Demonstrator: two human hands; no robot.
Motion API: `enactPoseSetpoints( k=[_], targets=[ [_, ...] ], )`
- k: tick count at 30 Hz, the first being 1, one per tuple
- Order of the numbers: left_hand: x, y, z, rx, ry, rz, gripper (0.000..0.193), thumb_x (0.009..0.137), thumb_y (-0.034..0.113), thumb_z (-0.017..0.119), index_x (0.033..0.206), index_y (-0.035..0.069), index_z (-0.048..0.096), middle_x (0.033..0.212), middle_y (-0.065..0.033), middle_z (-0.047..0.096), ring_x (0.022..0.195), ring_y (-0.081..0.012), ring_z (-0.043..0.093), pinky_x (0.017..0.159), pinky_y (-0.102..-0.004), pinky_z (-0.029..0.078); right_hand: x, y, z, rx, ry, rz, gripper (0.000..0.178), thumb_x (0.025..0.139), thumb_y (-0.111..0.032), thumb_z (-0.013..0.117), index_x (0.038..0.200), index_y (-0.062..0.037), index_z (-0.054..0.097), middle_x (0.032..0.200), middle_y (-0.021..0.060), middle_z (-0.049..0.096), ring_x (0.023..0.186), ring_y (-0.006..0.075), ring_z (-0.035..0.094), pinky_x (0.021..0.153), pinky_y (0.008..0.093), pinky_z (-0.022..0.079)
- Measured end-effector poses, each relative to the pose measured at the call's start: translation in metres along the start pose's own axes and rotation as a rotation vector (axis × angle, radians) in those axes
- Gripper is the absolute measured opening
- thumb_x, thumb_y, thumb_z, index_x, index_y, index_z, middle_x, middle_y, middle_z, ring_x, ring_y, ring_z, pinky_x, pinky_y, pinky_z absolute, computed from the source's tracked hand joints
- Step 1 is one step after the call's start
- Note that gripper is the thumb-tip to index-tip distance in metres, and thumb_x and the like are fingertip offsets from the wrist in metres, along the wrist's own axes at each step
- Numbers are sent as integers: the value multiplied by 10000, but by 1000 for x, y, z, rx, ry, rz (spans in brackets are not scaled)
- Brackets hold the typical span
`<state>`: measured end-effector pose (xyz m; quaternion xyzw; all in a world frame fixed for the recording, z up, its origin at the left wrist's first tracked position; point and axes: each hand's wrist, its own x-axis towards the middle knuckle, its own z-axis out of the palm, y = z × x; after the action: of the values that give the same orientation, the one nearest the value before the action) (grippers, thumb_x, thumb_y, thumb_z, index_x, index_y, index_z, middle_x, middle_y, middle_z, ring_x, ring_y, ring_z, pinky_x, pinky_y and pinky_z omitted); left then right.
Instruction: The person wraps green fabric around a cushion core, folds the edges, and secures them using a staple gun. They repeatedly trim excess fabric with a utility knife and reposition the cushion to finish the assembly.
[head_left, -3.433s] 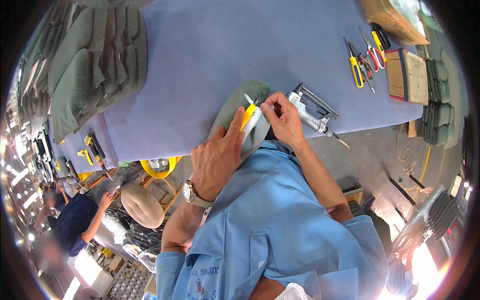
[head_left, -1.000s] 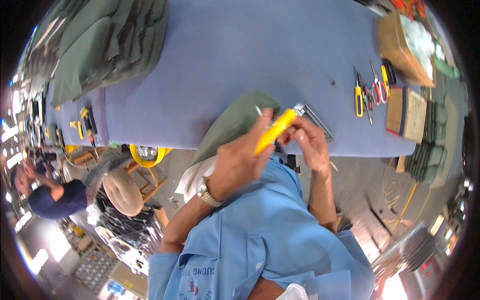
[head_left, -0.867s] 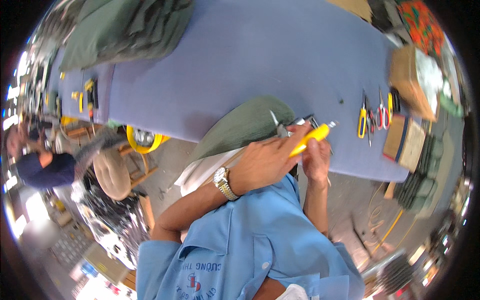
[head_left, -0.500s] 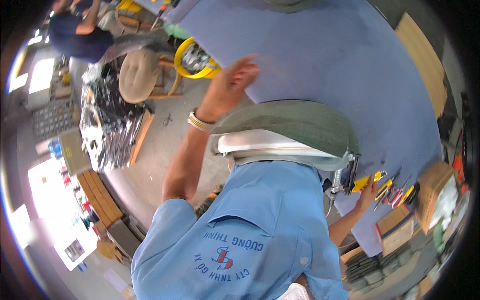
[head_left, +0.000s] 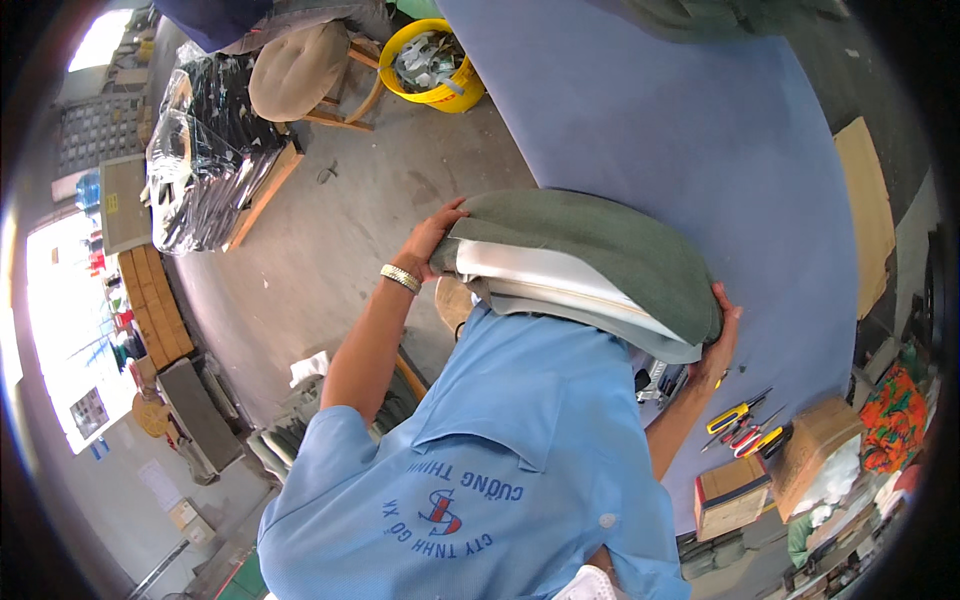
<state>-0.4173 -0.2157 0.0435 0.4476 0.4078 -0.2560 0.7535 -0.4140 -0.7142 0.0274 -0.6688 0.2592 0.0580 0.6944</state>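
Two hands, set well apart, were clamped on opposite ends of one green cushion (head_left: 600, 225), which stretched between them in front of my belly. My left hand (head_left: 430, 240) had its fingers partly curled over the left end, fingertips resting on the green cloth near the upper corner, a metal wristband (head_left: 401, 277) just below. My right hand (head_left: 722, 335) cupped the other end from its outer side, fingertips showing along the edge; the cushion hid part of that palm, so I could not tell how its thumb lay. Neither hand was spread wide; each bent only as far as its end of the cushion required.

The white backing (head_left: 545, 272) showed on the side toward me, with a loose green flap below it along my blue shirt (head_left: 520, 400). The cushion's right part was over the tabletop (head_left: 690, 130), its left end out past the edge, above the floor (head_left: 330, 200). Whether the underside touched the tabletop, I could not tell.

A silver air tool (head_left: 660, 382) showed partly between my shirt and right wrist. Beyond that wrist lay a yellow-handled screwdriver (head_left: 727, 418) and red-handled scissors (head_left: 745, 438), near a cardboard box (head_left: 815, 450).
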Motion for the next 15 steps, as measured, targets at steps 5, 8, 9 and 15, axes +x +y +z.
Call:
enactPoseSetpoints(
  k=[5,8,9,15],
  targets=[
    [-17,26,77,-112,-276,5,608,1039,221,556,1590,94,332,1423,-159,574,1129,-236,685,943,-359,604,26,-38,-45,201,78,-49,748,1080,-589,352,1402,54,558,1399,209,584,1274,292,571,1087,425,449],
    [4,12,138,-137,-430,-54,614,1040,234,563,1589,116,315,1397,-136,578,1144,-237,674,865,-419,636,35,-84,-84,-195,389,-357,612,1084,-474,444,1419,25,553,1400,188,584,1259,253,577,1071,413,457],
    [15,4,158,-144,-518,-85,639,1035,241,577,1595,121,295,1401,-134,571,1162,-233,662,861,-443,635,36,-97,-104,-415,495,-475,573,1081,-441,477,1425,11,553,1406,181,582,1254,238,578,1063,405,461],
    [75,-43,246,-206,-477,-215,497,1066,288,506,1495,93,350,1315,-134,586,1109,-279,674,763,-410,673,-12,-159,-13,-586,438,-589,325,990,-254,692,1262,-76,702,1030,25,723,852,103,618,799,256,496]
  ],
)
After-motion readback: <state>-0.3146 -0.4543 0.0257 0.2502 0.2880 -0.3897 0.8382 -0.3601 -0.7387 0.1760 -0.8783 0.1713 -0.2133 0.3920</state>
